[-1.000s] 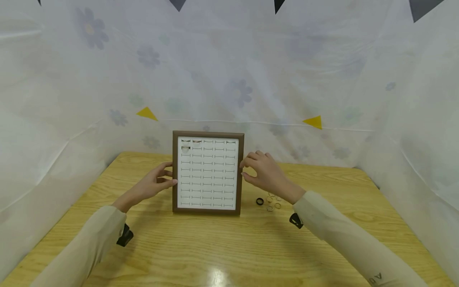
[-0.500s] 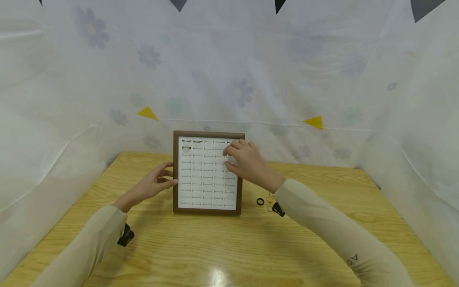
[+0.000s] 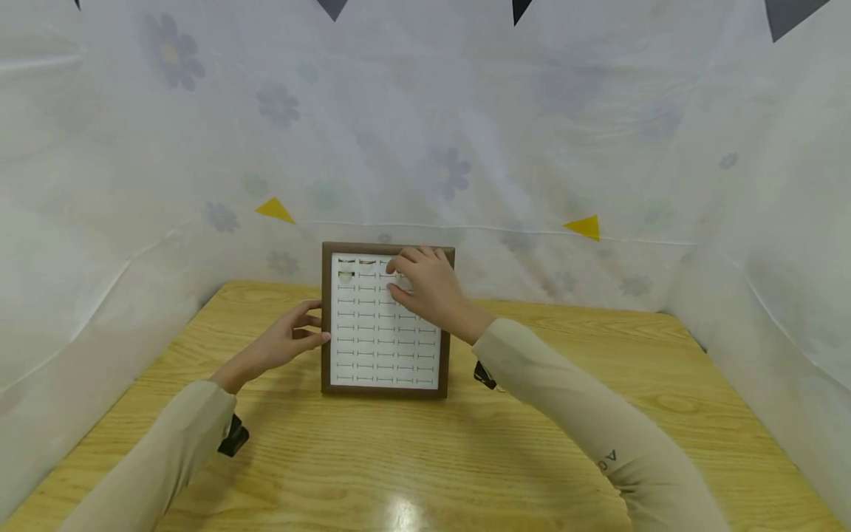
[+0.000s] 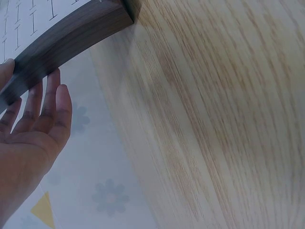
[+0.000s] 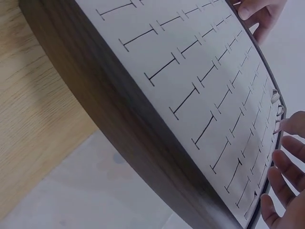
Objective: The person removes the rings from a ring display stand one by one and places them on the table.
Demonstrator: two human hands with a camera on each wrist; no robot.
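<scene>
- standing upright on the wooden table (image 3: 412,458), a brown-framed ring display board (image 3: 382,325) leans back toward the white flowered sheet (image 3: 465,148) behind it; its white face is ruled with rows of dark slits.
- the left hand (image 3: 282,343) rests against the board's left edge, thumb at the front of the frame and fingers behind it; the left wrist view shows the fingers (image 4: 45,102) nearly straight along the dark wood, so the hand is relaxed rather than clenched, steadying the frame.
- the right hand (image 3: 428,284) reaches across the upper right part of the white face, fingers lightly bent with tips near the top rows; whether it pinches anything between them cannot be told.
- in the right wrist view the fingertips (image 5: 286,164) hover just beside the slits, close to the panel.
- a few rings (image 3: 346,272) sit in the slots at the top left corner of the board.
- a small dark object (image 3: 484,374) lies on the table just right of the board, partly hidden by the right sleeve (image 3: 572,414).
</scene>
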